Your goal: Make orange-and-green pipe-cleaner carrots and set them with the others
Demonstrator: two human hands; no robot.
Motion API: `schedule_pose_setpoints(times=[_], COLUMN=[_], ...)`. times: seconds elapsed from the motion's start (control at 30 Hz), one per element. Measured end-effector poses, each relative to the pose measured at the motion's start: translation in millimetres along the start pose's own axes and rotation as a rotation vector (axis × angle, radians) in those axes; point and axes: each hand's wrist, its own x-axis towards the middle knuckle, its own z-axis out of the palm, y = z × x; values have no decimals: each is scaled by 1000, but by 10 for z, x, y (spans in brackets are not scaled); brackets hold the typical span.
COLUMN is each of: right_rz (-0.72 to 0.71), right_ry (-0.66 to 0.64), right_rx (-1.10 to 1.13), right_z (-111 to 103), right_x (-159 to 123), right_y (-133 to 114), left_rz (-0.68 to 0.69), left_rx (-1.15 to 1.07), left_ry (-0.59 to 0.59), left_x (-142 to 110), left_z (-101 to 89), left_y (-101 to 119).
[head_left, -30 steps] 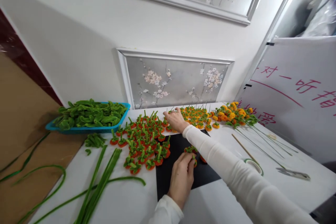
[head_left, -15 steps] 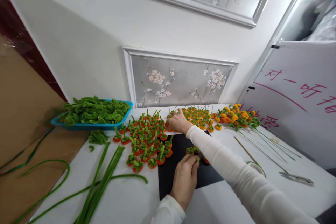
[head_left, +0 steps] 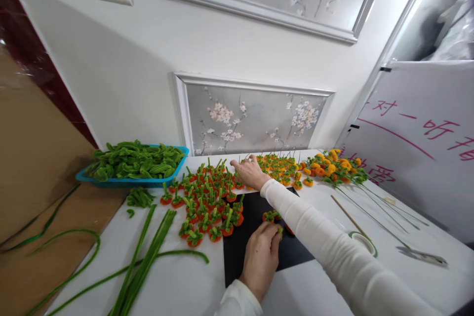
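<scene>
My right hand [head_left: 249, 172] reaches across to the far side of the white table [head_left: 185, 281], fingers curled down on the orange-and-green pipe-cleaner pieces [head_left: 207, 197] where they meet the yellow-orange ones [head_left: 281, 170]; what it grips is hidden. My left hand [head_left: 261, 256] rests on the black sheet [head_left: 244, 242], fingers pinched on a small green-topped piece [head_left: 280, 231]. Two more small pieces [head_left: 270, 216] lie on the sheet just beyond it.
A blue tray [head_left: 111, 178] heaped with green pipe-cleaner leaves sits at the far left. Long green stems [head_left: 144, 252] lie across the near left. Stemmed yellow flowers [head_left: 336, 165], a wooden stick [head_left: 346, 212], a tape roll [head_left: 365, 242] and a white board [head_left: 418, 143] are on the right.
The view shifted slightly. My right hand stays among the far pieces with small finger movements. My left hand stays pinched on the black sheet.
</scene>
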Motion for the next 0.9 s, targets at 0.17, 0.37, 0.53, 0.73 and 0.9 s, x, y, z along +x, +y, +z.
schedule_pose_setpoints(times=[0.17,0.37,0.53,0.73,0.9], right_rz=[15,-25,41,180,400], right_ry=[-24,34,166,419,389], right_rx=[5,46,116,385,421], right_z=[44,-120,-522,-805,-561], right_x=[91,37,-473,-1752,-2506], right_y=[-52,-44,219,714,826], left_rz=[-2,6,33,78,67], left_rx=[13,35,56,50,67], left_ry=[-2,27,51,83,77], left_x=[2,-7,17,130,190], left_z=[-28,-7,13,18,-8], left_y=[17,-3,-40,-98,-108])
